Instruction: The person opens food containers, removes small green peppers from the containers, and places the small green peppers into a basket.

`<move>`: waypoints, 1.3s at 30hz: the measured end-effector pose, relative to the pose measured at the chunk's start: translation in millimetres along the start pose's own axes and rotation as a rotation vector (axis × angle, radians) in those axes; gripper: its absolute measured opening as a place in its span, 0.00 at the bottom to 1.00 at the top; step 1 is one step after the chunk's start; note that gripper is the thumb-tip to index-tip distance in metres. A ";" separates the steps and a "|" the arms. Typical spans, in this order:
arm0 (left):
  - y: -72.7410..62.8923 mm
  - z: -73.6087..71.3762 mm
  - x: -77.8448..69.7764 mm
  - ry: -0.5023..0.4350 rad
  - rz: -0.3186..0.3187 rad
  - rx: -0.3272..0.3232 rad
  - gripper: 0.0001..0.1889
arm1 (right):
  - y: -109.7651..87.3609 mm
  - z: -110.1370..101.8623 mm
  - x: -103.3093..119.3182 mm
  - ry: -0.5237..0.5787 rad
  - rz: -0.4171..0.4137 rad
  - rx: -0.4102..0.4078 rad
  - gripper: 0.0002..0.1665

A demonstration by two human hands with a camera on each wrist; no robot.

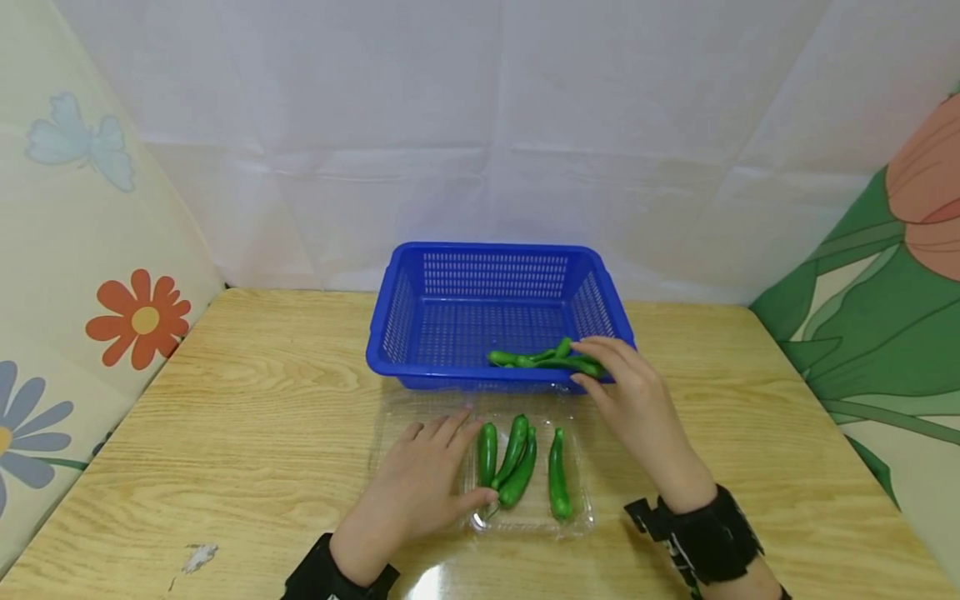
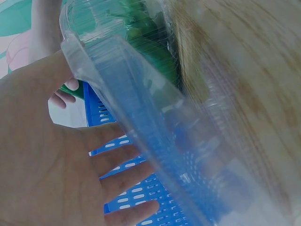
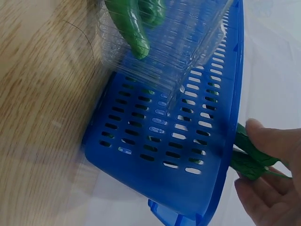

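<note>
Half done, perhaps: with four green peppers [image 1: 521, 473] left in the clear tray [image 1: 538, 508], more inside the blue basket [image 1: 442, 372] near its right end. Look glossy, slim, slightly curved. With right hand [image 1: 626, 383], pinches at least one pepper [image 3: 245, 165] at the rim; with left hand [image 1: 423, 475] spread, touches the tray on the table [image 1: 300, 375].

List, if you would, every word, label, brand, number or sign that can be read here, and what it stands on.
No text can be read on the blue basket, clear plastic container or green peppers.
Pale marks on the black right wrist strap: too small to tell whether they are lettering.
</note>
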State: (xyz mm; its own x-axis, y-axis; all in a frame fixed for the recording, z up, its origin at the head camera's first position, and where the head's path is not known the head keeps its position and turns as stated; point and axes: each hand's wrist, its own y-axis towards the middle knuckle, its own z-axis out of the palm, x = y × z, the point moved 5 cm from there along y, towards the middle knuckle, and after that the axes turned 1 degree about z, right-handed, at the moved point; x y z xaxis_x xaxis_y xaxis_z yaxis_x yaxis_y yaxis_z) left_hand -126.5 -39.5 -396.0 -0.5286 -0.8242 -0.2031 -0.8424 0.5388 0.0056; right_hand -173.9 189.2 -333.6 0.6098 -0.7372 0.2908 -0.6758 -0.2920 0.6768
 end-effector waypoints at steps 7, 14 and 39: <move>-0.3 0.0 -0.1 -0.002 -0.001 -0.001 0.44 | -0.1 -0.3 -0.6 0.019 0.014 0.002 0.27; -0.8 -1.3 -0.7 -0.008 -0.004 0.005 0.44 | 0.8 -0.8 -1.4 -0.002 0.029 -0.003 0.25; -0.9 -1.2 -0.6 -0.014 -0.007 0.003 0.44 | 2.7 -7.4 7.2 0.024 -0.034 -0.008 0.21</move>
State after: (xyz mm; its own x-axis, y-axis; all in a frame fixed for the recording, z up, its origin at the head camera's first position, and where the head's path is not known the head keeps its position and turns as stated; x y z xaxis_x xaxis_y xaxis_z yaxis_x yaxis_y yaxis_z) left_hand -125.6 -39.7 -394.7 -0.5214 -0.8254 -0.2165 -0.8456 0.5339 0.0010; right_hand -168.3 187.6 -324.7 0.6425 -0.7119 0.2835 -0.6510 -0.3120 0.6920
